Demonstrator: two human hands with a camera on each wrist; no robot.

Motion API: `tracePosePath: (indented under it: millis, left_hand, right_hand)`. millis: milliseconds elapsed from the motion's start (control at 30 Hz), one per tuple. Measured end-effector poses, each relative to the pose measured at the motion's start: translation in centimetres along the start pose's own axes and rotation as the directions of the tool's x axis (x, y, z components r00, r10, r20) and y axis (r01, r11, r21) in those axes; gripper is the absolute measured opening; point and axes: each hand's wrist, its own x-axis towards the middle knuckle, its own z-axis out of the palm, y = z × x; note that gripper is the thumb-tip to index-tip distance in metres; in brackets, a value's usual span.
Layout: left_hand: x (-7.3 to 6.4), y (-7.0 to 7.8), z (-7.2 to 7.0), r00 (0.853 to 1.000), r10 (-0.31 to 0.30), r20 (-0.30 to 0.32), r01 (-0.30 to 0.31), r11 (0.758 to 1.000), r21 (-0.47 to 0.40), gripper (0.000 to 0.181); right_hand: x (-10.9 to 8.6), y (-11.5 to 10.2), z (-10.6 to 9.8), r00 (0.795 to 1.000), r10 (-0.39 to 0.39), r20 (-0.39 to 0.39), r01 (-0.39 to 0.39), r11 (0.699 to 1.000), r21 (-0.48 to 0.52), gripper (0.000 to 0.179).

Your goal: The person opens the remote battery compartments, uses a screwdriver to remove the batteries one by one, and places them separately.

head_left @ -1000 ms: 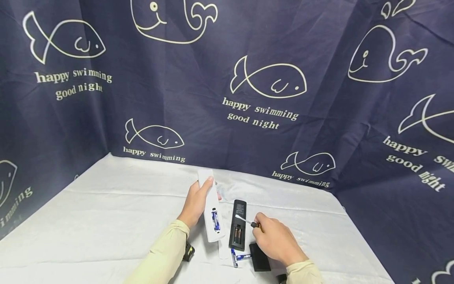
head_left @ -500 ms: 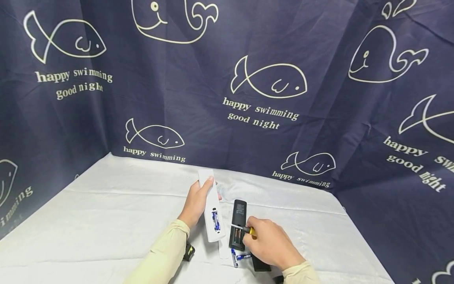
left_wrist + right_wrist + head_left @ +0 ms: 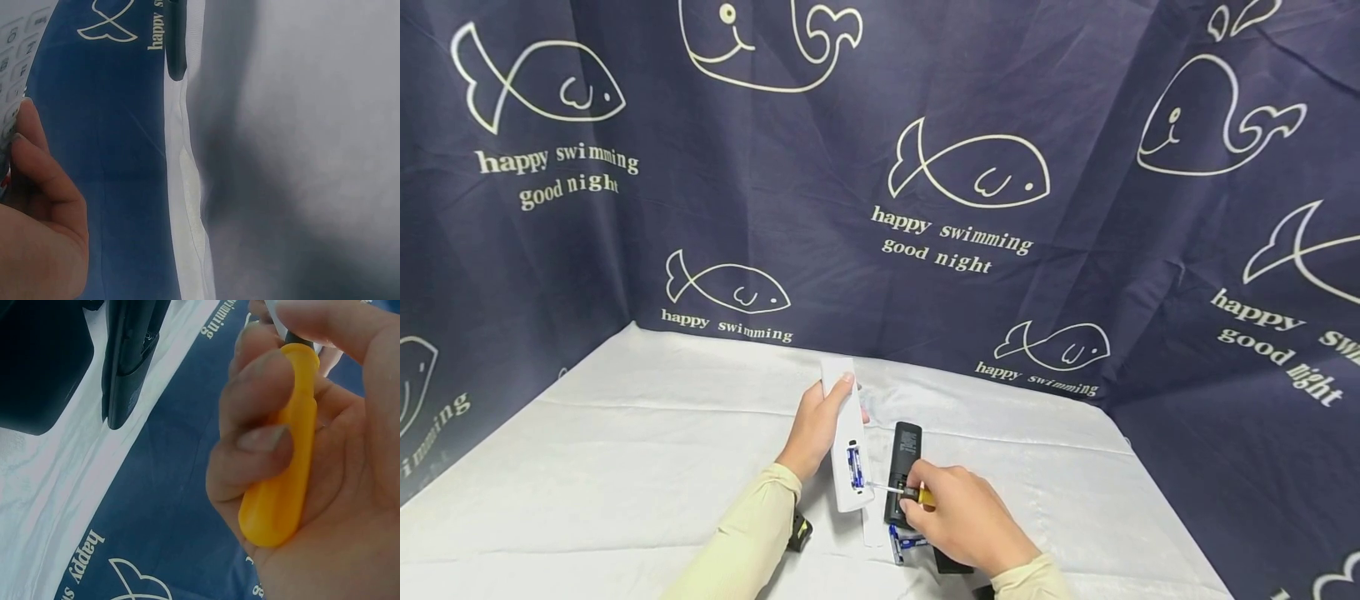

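Note:
My left hand [image 3: 811, 429] grips a white remote control [image 3: 844, 421], tilted with its back up. Blue batteries [image 3: 855, 468] lie in its uncovered battery compartment. In the left wrist view the buttons of the white remote [image 3: 15, 56] face that camera. My right hand [image 3: 970, 512] holds a screwdriver [image 3: 278, 487] by its yellow handle, fingers curled round it. Its shaft points left and the tip is at the compartment's lower right edge; whether it touches a battery I cannot tell. Beneath the right hand a black remote control [image 3: 907, 446] lies on the cloth, its battery compartment mostly covered.
Loose blue batteries [image 3: 896, 543] lie below the black remote. A flat black piece [image 3: 955, 564] is partly under my right hand. A white strip [image 3: 872, 531] lies below the white remote. Beside my left sleeve sits a black and yellow object [image 3: 801, 533]. A dark blue curtain [image 3: 820, 208] stands behind.
My right hand has moved left with the screwdriver, from over the black remote until the tip meets the white remote's battery compartment. The left hand and white remote have hardly moved.

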Motion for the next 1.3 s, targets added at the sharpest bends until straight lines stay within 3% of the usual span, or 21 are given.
tracePosePath:
  millis: [433, 700, 967, 1300]
  left_hand:
    - [-0.3, 0.1, 0.1, 1.0, -0.009, 0.013, 0.009, 1.0, 0.004, 0.049]
    - [-0.2, 0.0, 0.1, 0.998, -0.008, 0.067, 0.007, 1.0, 0.011, 0.049]
    - [-0.2, -0.2, -0.1, 0.994, 0.004, 0.108, -0.008, 0.999, 0.044, 0.067]
    - [-0.3, 0.0, -0.1, 0.997, -0.045, 0.068, 0.041, 0.998, 0.055, 0.065]
  right_hand:
    - [0.2, -0.1, 0.2, 0.995, -0.094, 0.026, 0.093, 0.995, 0.036, 0.006]
    - [0.0, -0.7, 0.4, 0.987, -0.161, -0.026, 0.16, 0.987, -0.02, 0.008]
    - [-0.1, -1.6, 0.8, 0.972, -0.21, -0.107, 0.203, 0.976, -0.074, 0.005]
    - [-0.1, -2.0, 1.1, 0.971, -0.198, -0.135, 0.183, 0.976, -0.115, 0.009]
